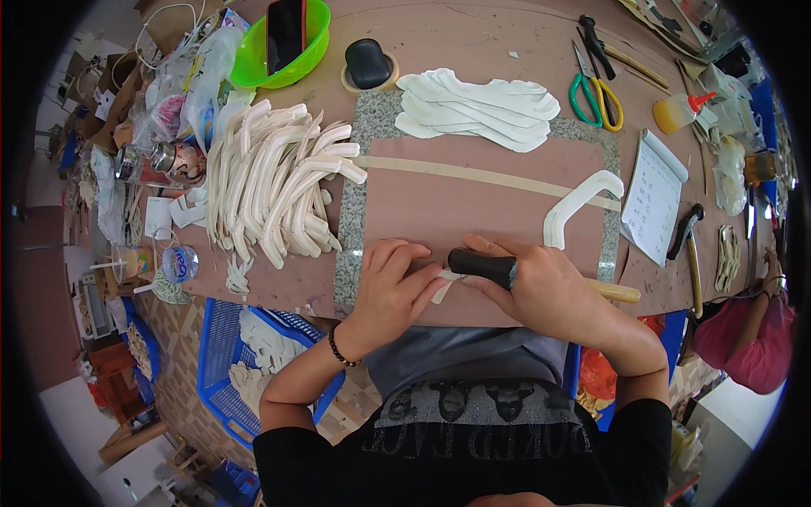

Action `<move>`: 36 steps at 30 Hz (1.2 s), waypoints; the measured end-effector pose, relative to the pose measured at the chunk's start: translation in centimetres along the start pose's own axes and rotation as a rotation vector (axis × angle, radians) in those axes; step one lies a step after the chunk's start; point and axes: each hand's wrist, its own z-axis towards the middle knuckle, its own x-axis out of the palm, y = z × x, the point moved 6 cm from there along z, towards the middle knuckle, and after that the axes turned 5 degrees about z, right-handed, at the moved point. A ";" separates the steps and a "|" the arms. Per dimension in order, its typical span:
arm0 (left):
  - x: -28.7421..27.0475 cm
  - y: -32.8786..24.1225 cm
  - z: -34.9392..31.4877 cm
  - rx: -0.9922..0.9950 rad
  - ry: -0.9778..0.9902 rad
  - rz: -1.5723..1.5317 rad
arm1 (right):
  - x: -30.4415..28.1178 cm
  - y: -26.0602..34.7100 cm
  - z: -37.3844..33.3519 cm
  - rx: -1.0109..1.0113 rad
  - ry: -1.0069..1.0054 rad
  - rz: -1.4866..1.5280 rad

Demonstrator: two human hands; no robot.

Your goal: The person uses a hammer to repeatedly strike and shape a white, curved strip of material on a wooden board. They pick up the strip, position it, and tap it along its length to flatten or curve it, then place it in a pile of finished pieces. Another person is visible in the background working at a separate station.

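At the near edge of the work mat, my right hand (541,275) is closed round a hammer (483,266). Its black head shows beyond my thumb, and the pale wooden handle sticks out to the right. My left hand (390,283) faces it, fingertips pinching a small off-white strip (441,290) that is mostly hidden by the fingers and lies just under the hammer head. Right of centre on the mat lies a bent white strip (574,204). A heap of cream curved strips (274,186) sits to the left of my left hand.
Stacked white flat pieces (477,106) lie on a speckled slab (372,114). Scissors (596,97), a notepad (655,198) and another hammer (693,249) lie at right. A green bowl (317,51) stands far left; a blue basket (224,372) is below the table. Another person (748,338) is at right.
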 end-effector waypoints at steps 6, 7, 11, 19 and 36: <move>0.8 0.1 -1.1 0.053 0.021 -0.060 | -0.4 0.1 0.5 0.200 0.132 0.031; 0.8 -0.2 -1.0 0.071 0.043 -0.037 | -0.4 0.2 0.4 0.129 0.103 0.011; 0.8 -1.4 -0.6 0.109 0.110 0.070 | -0.3 0.3 0.2 -0.029 0.018 -0.005; -0.2 -1.1 -1.3 -0.100 -0.042 0.036 | 0.6 0.0 0.4 -0.014 0.052 0.010; 0.6 -2.4 -3.0 -0.258 -0.057 0.066 | 0.4 0.4 0.9 -0.071 0.054 0.008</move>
